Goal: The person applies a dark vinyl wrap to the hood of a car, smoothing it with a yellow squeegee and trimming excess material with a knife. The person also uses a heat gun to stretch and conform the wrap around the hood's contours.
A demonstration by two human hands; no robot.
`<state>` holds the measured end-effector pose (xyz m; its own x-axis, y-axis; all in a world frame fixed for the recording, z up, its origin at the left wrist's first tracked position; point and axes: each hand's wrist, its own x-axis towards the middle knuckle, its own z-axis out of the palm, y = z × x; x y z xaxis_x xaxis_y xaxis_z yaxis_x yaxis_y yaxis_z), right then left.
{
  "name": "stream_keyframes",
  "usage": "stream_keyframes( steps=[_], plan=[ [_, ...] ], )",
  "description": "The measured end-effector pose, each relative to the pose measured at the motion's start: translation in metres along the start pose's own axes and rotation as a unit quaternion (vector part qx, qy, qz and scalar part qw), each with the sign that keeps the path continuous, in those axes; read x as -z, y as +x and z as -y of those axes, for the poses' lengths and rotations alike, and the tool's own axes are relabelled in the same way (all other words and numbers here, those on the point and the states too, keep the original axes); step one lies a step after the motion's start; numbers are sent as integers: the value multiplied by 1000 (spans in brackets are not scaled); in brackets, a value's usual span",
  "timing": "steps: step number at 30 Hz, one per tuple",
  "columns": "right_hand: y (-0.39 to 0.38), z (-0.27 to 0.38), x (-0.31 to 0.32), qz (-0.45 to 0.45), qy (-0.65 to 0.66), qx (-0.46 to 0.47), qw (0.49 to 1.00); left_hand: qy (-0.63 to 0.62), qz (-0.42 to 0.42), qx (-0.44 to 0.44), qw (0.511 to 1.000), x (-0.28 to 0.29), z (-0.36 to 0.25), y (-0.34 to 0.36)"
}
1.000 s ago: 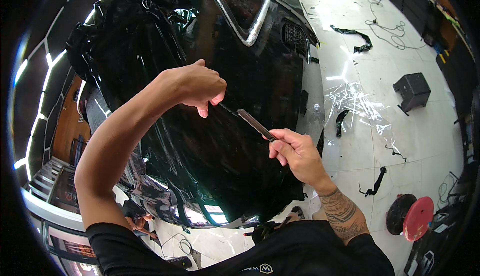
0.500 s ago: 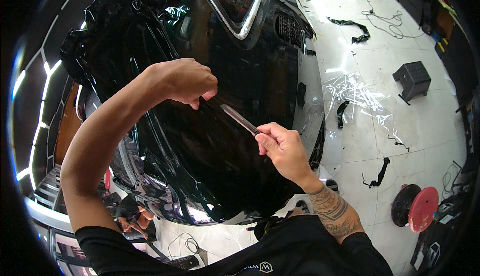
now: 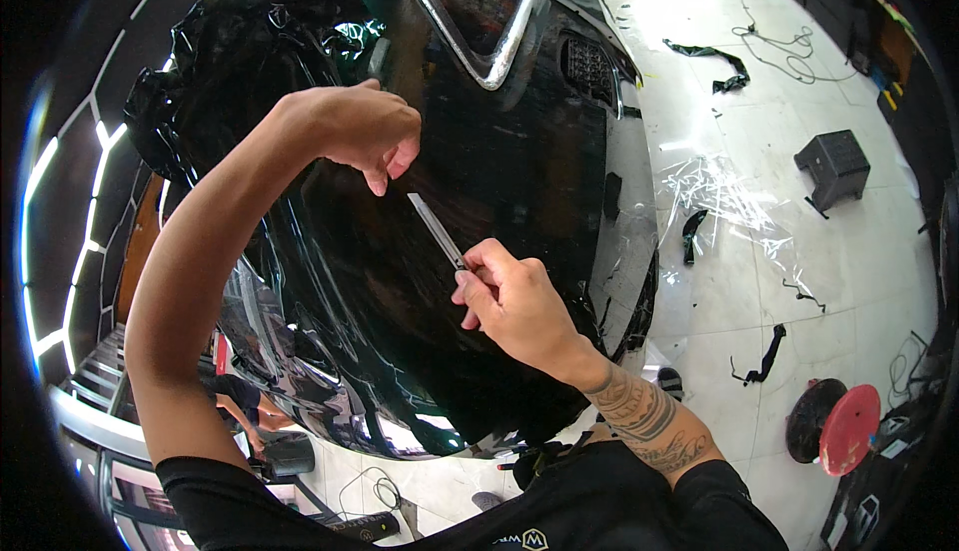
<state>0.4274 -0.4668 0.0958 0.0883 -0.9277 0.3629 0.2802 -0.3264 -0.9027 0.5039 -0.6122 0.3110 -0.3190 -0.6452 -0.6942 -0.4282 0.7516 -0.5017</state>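
Over black film (image 3: 340, 281) on the car (image 3: 549, 101), the right hand (image 3: 519, 296) clamps a knife (image 3: 437, 231) by its near end — likely freeing the blade — while the left hand's (image 3: 375, 136) fingers curl together, grip unclear.

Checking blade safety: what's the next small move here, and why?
Probably ease the left hand away from the knife: its fingertips look close to the blade's tip, and the right hand holds the knife pointing toward that hand.
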Motion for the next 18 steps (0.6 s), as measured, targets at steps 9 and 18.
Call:
stream_keyframes(
  steps=[9, 18],
  plan=[
    [25, -4, -21, -51, -77, 124, 988, 6, 42, -3, 999, 2, 4, 8],
    [38, 6, -26, -13, -66, 88, 994, -75, 43, -26, 996, -4, 20, 10]
  ],
)
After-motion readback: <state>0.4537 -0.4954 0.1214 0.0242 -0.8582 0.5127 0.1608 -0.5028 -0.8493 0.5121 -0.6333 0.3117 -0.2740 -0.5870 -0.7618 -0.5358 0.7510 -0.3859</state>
